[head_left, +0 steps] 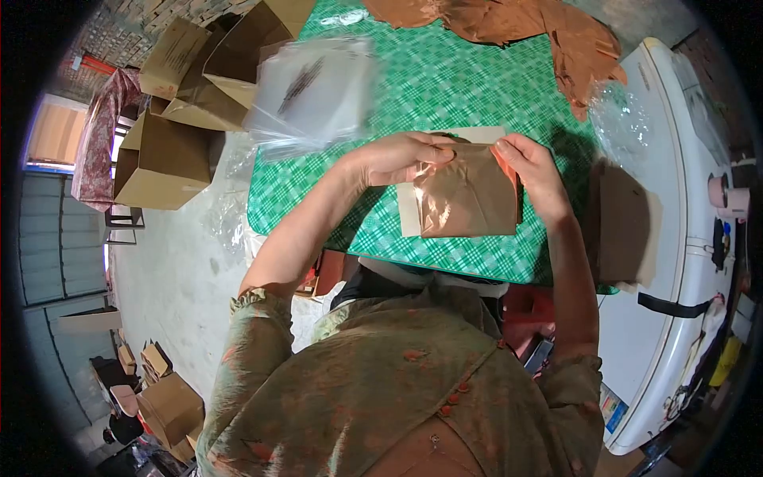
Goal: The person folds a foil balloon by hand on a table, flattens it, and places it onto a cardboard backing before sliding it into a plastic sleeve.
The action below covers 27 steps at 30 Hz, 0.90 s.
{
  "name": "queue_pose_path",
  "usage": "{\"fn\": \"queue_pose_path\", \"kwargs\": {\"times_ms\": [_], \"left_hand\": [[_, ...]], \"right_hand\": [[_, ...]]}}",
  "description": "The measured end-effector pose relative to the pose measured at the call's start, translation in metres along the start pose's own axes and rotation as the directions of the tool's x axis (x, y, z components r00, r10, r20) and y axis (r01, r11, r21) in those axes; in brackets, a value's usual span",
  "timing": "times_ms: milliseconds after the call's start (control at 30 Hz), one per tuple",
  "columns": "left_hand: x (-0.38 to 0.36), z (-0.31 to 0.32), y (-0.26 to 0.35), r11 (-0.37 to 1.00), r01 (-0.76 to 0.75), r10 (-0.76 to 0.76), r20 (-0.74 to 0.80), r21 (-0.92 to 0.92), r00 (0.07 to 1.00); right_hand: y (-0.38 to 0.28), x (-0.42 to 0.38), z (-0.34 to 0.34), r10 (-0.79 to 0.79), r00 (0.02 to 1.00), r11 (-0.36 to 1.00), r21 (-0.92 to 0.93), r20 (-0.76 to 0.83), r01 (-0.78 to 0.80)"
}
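A shiny brown folded piece, wrapped in or made of thin film, is held at its top edge over the front of the green checked table. My left hand pinches its upper left part, thumb on top. At the upper right corner, my right hand grips it with thumb and fingers. Behind and under it lies a cream sheet, showing at the left and top. A stack of clear plastic bags rests on the table to the upper left.
Brown crumpled film lies along the table's far edge, with clear plastic at its right. Open cardboard boxes stand at the left. A white fridge-like unit and a cardboard piece are on the right.
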<state>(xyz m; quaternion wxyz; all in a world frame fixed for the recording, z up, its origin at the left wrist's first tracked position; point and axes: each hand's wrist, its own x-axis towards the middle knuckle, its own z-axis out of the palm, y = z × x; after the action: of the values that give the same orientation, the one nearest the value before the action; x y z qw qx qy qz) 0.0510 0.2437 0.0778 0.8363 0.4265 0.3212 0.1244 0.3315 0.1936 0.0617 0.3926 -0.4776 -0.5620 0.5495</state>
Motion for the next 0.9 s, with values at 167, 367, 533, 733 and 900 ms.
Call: {"fn": "queue_pose_path", "kwargs": {"times_ms": [167,367,533,733,900], "left_hand": [[0.001,0.009,-0.004,0.986,-0.029,0.018,-0.066,-0.166,0.998],[-0.025,0.013,-0.014,0.958,-0.138,0.118,-0.094,-0.252,0.989],[-0.029,0.017,-0.030,0.976,-0.156,0.120,-0.224,-0.151,0.967],[-0.020,0.009,-0.051,0.985,-0.153,0.117,-0.335,-0.085,0.935],[-0.021,0.025,-0.052,0.977,-0.178,0.106,-0.451,-0.120,0.886]], "right_hand": [[0.008,0.001,0.011,0.004,0.996,0.994,0.112,-0.088,0.006],[0.027,0.016,-0.005,0.014,0.988,1.000,0.012,-0.153,-0.013],[0.035,0.028,0.004,-0.032,0.982,0.997,-0.079,-0.187,0.018],[0.028,0.041,0.007,-0.023,0.983,0.919,-0.391,-0.183,-0.052],[0.020,0.043,0.015,-0.002,0.976,0.846,-0.521,-0.216,-0.114]]}}
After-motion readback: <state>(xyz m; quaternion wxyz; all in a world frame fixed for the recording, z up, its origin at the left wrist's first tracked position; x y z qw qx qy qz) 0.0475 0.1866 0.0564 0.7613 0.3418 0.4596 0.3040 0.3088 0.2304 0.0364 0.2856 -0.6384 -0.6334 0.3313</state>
